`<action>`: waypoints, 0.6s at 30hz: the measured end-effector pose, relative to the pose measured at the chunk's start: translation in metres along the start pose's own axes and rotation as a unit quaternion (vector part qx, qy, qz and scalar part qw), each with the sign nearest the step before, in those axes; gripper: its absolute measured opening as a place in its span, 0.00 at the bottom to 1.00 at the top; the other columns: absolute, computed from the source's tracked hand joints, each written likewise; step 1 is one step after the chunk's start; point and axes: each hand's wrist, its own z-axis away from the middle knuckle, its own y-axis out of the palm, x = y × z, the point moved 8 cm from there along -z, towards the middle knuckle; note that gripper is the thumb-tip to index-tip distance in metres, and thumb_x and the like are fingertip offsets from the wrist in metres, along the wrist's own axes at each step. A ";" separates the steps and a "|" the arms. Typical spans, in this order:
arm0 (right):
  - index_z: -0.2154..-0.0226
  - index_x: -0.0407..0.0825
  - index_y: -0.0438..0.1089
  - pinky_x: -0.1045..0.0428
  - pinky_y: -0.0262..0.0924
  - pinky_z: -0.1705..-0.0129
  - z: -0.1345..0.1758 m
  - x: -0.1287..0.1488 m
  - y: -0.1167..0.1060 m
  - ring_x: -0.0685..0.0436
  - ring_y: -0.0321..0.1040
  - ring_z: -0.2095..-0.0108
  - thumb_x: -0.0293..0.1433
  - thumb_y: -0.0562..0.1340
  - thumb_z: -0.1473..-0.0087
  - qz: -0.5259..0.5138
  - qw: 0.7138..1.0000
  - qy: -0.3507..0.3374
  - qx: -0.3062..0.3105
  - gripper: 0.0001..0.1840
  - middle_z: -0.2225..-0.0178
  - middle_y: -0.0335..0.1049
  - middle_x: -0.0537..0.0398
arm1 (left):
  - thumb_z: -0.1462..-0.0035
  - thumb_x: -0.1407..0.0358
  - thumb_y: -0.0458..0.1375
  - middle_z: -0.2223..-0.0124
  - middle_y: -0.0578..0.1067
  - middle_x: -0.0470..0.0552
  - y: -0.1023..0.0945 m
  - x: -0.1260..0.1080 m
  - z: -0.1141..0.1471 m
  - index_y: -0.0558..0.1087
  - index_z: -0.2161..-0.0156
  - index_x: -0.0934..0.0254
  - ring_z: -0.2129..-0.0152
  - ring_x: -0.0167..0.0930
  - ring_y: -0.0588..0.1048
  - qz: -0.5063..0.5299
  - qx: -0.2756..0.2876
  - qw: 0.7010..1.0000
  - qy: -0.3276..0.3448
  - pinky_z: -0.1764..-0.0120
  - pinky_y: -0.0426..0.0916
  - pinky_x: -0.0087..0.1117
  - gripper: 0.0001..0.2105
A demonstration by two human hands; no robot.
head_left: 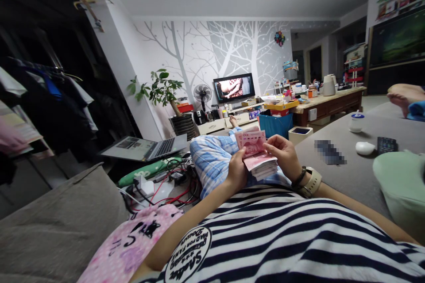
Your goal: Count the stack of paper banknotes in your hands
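A thick stack of pink banknotes (pixel 260 163) is held over my lap, above blue plaid trousers (pixel 210 159). My left hand (pixel 237 168) grips the stack from its left side, thumb lying on the face of the notes. Several notes stand raised at the far end of the stack, fanned up from the rest. My right hand (pixel 285 154) pinches the right edge of a raised note between thumb and fingers. On that wrist are a dark bracelet and a pale watch (pixel 312 181).
An open laptop (pixel 146 148) lies to the left, beside tangled cables (pixel 175 181) and a green cushion (pixel 149 170). On the grey sofa to the right are a white mouse (pixel 364 148), a dark remote (pixel 387 145), a lidded jar (pixel 356 123) and a pixelated object (pixel 330 152). Another person's foot (pixel 400 99) rests at far right.
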 end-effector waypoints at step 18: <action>0.79 0.51 0.64 0.52 0.54 0.73 -0.003 0.001 -0.003 0.49 0.55 0.76 0.52 0.71 0.55 0.037 0.999 -0.011 -0.001 0.25 0.80 0.61 0.61 | 0.54 0.61 0.69 0.77 0.75 0.48 -0.005 -0.002 0.000 0.73 0.77 0.61 0.64 0.40 0.79 -0.046 0.009 0.999 0.007 0.57 0.71 0.38 0.11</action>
